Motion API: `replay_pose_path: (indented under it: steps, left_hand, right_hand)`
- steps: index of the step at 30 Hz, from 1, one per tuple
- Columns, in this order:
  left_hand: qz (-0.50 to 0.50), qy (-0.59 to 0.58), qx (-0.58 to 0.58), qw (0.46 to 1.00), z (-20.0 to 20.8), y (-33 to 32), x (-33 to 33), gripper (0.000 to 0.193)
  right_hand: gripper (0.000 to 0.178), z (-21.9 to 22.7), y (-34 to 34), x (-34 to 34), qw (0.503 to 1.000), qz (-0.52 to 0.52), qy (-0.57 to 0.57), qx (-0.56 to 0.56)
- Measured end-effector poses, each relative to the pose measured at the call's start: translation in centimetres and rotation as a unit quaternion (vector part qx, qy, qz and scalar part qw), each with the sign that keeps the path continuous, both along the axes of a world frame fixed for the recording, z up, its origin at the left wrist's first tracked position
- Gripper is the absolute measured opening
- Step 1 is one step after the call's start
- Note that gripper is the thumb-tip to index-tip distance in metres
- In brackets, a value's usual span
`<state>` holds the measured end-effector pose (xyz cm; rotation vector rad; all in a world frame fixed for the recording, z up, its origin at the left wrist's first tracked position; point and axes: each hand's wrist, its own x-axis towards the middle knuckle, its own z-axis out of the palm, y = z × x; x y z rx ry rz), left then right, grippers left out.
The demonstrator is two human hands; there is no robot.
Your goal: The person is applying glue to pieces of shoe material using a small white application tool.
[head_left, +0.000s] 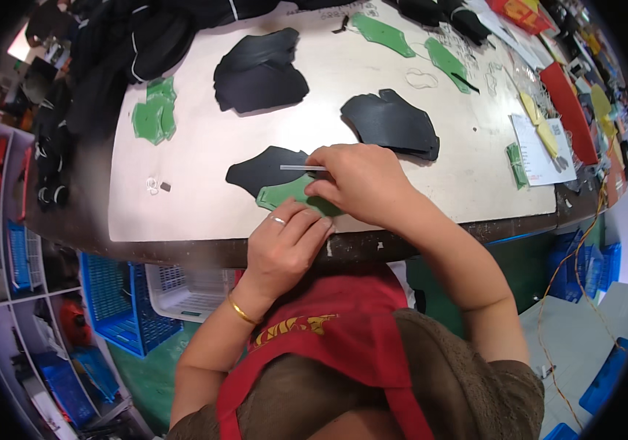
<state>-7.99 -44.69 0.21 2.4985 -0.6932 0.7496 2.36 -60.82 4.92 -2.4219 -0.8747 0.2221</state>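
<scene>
I stood at a pale work board (pixel 196 209) with both bare hands over its near edge. My right hand (pixel 361 180) was closed in a pinch around a thin, pale stick (pixel 300 168), which pointed out to the left above a black cut piece (pixel 261 171). That black piece lay flat near the front of the board, with a green template (pixel 278 194) overlapping its near side. My left hand (pixel 284 246) was at the template's near edge, its fingers bent and close together; I could not tell whether they gripped it or only pressed on it. Beyond my right hand lay a stack of dark pieces (pixel 394 126), and farther off to the left a larger black pile (pixel 259 73). More green pieces (pixel 155 116) sat at the board's left side. Over on the right, a yellow-handled tool (pixel 546 137) rested on a printed sheet (pixel 530 163), near a long red tray (pixel 572 114).
</scene>
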Motion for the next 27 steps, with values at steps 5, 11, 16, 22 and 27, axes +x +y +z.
replay_pose_path:
  steps: [5, 11, 16, 22, 27]
  left_hand:
    - [-0.002, -0.017, -0.023, 1.0, -0.1, 0.2, -0.1, 0.016]
    - [-0.02, -0.052, -0.055, 0.997, 0.4, 3.0, 0.2, 0.022]
    - [0.051, 0.03, -0.013, 0.998, -0.3, 4.1, 1.0, 0.025]
    - [0.017, 0.019, -0.039, 0.999, -0.5, 3.4, -0.5, 0.022]
    - [0.06, 0.058, -0.072, 0.994, -0.5, 3.4, -0.8, 0.021]
  right_hand:
    - [0.035, -0.7, 1.2, -0.2, 0.995, -0.028, 0.0, -0.099]
    - [0.023, 1.1, -3.4, 2.6, 0.943, -0.175, 0.107, 0.262]
    - [0.019, 1.9, -7.4, 6.1, 0.945, -0.297, -0.002, 0.134]
    - [0.015, -1.4, -3.1, 1.0, 0.975, -0.089, 0.031, 0.201]
    - [0.016, -3.1, 0.6, 0.4, 0.988, -0.05, 0.059, 0.135]
